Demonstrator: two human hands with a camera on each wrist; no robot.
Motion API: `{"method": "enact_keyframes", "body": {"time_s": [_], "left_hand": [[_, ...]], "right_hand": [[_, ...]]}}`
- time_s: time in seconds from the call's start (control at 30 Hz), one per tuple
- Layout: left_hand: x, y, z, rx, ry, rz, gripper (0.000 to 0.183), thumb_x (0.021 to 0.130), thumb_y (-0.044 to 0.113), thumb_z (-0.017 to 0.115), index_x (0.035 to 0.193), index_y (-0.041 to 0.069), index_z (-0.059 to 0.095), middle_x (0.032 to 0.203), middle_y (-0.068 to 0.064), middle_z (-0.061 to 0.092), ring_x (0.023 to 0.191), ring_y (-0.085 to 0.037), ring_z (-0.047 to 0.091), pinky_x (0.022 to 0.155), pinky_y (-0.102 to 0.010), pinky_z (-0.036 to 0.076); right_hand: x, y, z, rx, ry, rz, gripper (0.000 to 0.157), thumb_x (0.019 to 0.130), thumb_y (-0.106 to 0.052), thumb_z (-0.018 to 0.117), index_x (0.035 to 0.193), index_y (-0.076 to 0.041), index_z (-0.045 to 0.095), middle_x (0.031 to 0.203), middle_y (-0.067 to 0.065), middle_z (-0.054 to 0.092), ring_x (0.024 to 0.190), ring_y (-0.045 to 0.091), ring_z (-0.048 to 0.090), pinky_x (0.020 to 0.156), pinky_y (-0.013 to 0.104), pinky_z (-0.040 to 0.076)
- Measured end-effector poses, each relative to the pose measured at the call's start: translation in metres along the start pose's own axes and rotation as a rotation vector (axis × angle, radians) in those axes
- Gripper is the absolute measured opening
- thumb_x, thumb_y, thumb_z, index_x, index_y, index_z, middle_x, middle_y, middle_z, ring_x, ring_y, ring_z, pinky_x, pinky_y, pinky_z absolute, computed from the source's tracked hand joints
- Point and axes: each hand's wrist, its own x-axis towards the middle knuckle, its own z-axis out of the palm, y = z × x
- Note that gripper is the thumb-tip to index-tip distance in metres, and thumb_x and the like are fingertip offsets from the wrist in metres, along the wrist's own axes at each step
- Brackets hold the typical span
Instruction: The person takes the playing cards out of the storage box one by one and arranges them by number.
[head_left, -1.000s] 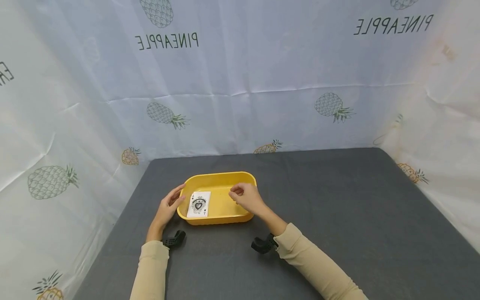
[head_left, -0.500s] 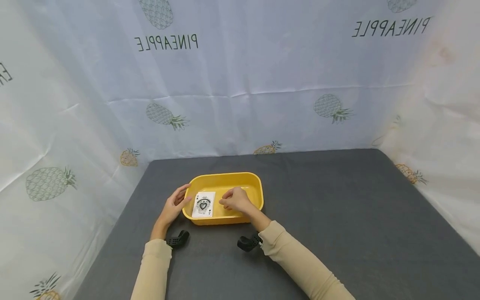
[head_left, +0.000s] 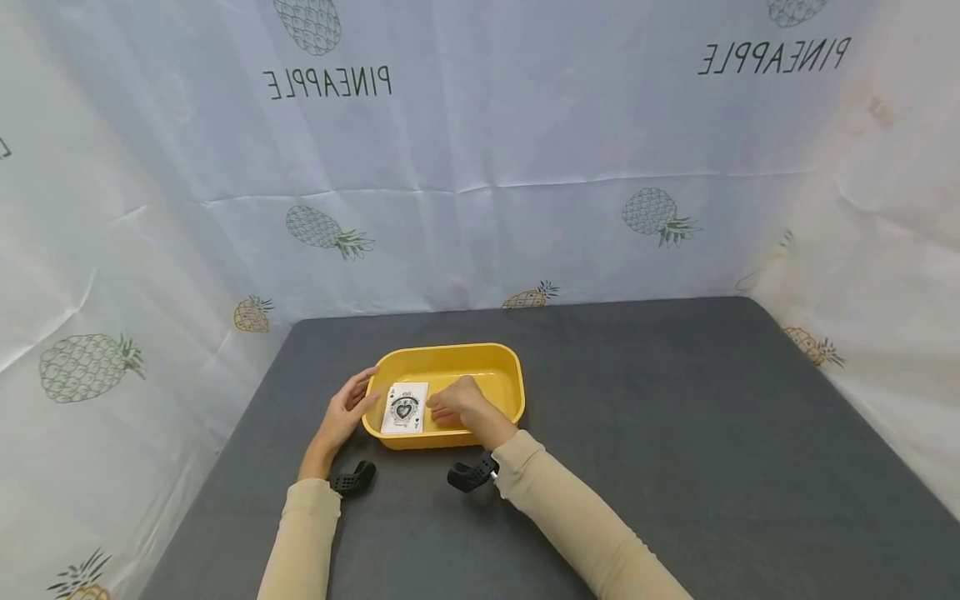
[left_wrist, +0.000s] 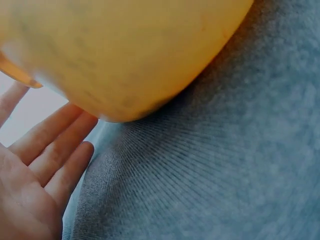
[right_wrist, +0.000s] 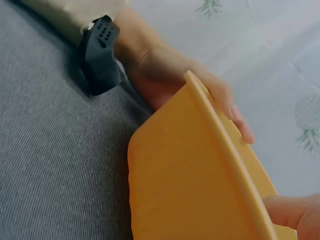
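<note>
A yellow plastic tray (head_left: 480,440) stands on the table with a stack of playing cards (head_left: 404,408) lying at its left end. The top card is a black ace. My left hand (head_left: 344,419) holds the tray's left end, thumb over the rim. In the left wrist view, its extended fingers (left_wrist: 52,145) lie against the outer wall. Bent at the fingers, my right hand (head_left: 462,403) reaches down into the tray, fingertips right at the cards' right edge. Only its thumb (right_wrist: 290,212) shows in the right wrist view; I cannot tell whether it grips a card.
Dark grey cloth covers the table (head_left: 637,400). White curtains with a pineapple print (head_left: 480,150) enclose its back and both sides. Black wrist cameras sit at the left wrist (head_left: 354,479) and the right wrist (head_left: 471,475).
My right hand has moved left and lower inside the tray, up to the cards. The tray has shifted slightly right, together with my left hand and the cards.
</note>
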Motion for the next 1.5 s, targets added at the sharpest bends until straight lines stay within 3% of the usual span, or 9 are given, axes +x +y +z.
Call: {"method": "enact_keyframes", "body": {"time_s": [0.1,0.27,0.43,0.6,0.73,0.87,1.07,1.27,1.5], "left_hand": [[0.0,-0.003,-0.001,-0.027,-0.003,0.011,0.05,0.098,0.018,0.055,0.145,0.006,0.042,0.148,-0.023,0.044,0.108,0.019,0.048,0.088,-0.003,0.04],[-0.002,-0.009,-0.005,-0.055,-0.008,0.011,0.051,0.099,0.018,0.053,0.147,0.006,0.039,0.149,-0.026,0.041,0.109,0.02,0.049,0.088,-0.003,0.041],[-0.002,-0.009,-0.006,-0.065,-0.023,0.003,0.054,0.099,0.021,0.055,0.148,0.008,0.038,0.151,-0.024,0.039,0.111,0.022,0.048,0.09,-0.001,0.039],[0.0,-0.008,-0.005,-0.068,-0.027,0.009,0.054,0.099,0.021,0.055,0.148,0.008,0.038,0.151,-0.025,0.039,0.111,0.022,0.048,0.09,-0.002,0.039],[0.001,-0.009,-0.005,-0.057,-0.019,-0.011,0.054,0.099,0.022,0.055,0.148,0.009,0.038,0.15,-0.024,0.041,0.11,0.02,0.049,0.089,-0.001,0.039],[0.001,-0.01,-0.004,-0.052,-0.02,-0.023,0.054,0.099,0.024,0.055,0.149,0.01,0.038,0.149,-0.023,0.043,0.11,0.019,0.049,0.09,-0.002,0.039],[0.0,-0.01,-0.005,-0.067,-0.025,-0.009,0.053,0.099,0.021,0.054,0.148,0.008,0.039,0.146,-0.027,0.044,0.108,0.019,0.051,0.089,-0.003,0.04],[0.0,-0.012,-0.004,-0.072,-0.02,0.043,0.05,0.1,0.018,0.052,0.147,0.005,0.04,0.142,-0.032,0.045,0.109,0.016,0.053,0.088,-0.005,0.042],[0.0,-0.012,-0.003,-0.069,-0.013,0.059,0.05,0.1,0.017,0.052,0.146,0.004,0.039,0.142,-0.032,0.045,0.11,0.016,0.053,0.089,-0.004,0.042]], "right_hand": [[0.001,-0.002,0.003,0.032,0.01,0.044,0.039,0.08,-0.002,0.073,0.113,0.01,0.058,0.098,0.024,0.073,0.075,0.025,0.073,0.067,0.031,0.059],[0.001,-0.004,0.007,0.084,-0.018,0.078,0.052,0.08,0.0,0.072,0.126,0.009,0.048,0.105,0.026,0.072,0.087,0.031,0.074,0.073,0.035,0.059],[0.001,-0.005,0.01,0.151,-0.037,0.121,0.042,0.082,0.001,0.069,0.122,0.01,0.058,0.111,0.026,0.07,0.097,0.034,0.072,0.08,0.038,0.058],[0.005,-0.003,0.011,0.208,-0.024,0.149,0.037,0.082,0.004,0.069,0.118,0.009,0.061,0.112,0.027,0.069,0.097,0.034,0.072,0.081,0.038,0.058],[0.008,-0.004,0.014,0.206,-0.011,0.142,0.043,0.079,0.006,0.07,0.12,0.01,0.057,0.11,0.027,0.07,0.089,0.031,0.074,0.079,0.037,0.058],[0.01,-0.004,0.017,0.18,0.015,0.121,0.043,0.077,0.007,0.072,0.117,0.009,0.056,0.1,0.025,0.072,0.07,0.023,0.073,0.074,0.034,0.059],[0.013,-0.005,0.023,0.176,0.054,0.105,0.039,0.073,0.009,0.075,0.107,0.007,0.057,0.07,0.013,0.068,0.051,0.014,0.062,0.064,0.031,0.059],[0.015,-0.009,0.031,0.056,0.113,0.12,0.033,0.07,0.004,0.08,0.094,0.002,0.057,0.053,0.003,0.057,0.041,0.01,0.053,0.045,0.021,0.051],[0.02,-0.009,0.036,-0.038,0.145,0.118,0.027,0.07,0.004,0.081,0.075,-0.001,0.054,0.048,0.004,0.053,0.038,0.011,0.05,0.039,0.021,0.046]]}}
